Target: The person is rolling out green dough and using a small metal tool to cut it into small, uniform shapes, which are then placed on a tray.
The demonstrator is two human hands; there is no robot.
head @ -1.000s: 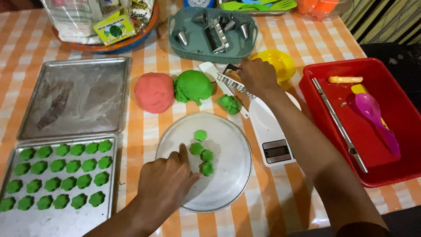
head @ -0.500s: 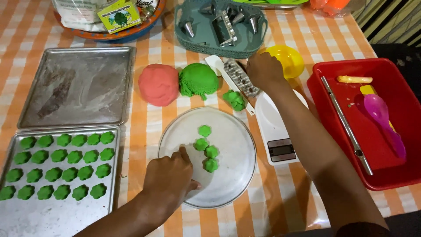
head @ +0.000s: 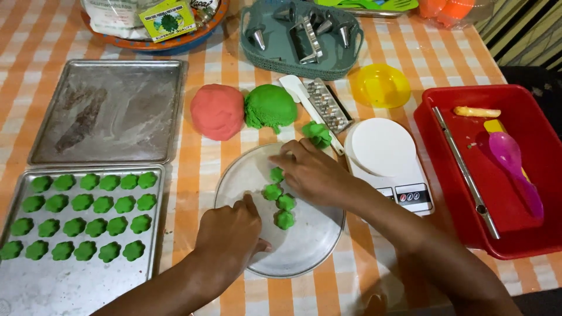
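Left hand (head: 229, 229) covers the near-left rim of the round metal plate (head: 316, 246); its fingertips are hidden underneath. Right hand (head: 313, 172) hides the plate's far edge. Bottom edge cuts off both forearms. Lower grey baking tray (head: 88, 287) runs off frame at bottom-left.

2 trays (head: 105, 70), 2 dough balls (head: 218, 111), 4 plate cookies (head: 285, 203)

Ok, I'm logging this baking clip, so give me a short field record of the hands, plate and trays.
left hand: rests on the near rim of the round metal plate
right hand: fingertips at the top green flower-shaped dough piece on the plate
pieces on plate: four
near metal baking tray: rows of green pieces
far tray: no dough
dough balls: pink dough ball, green dough ball
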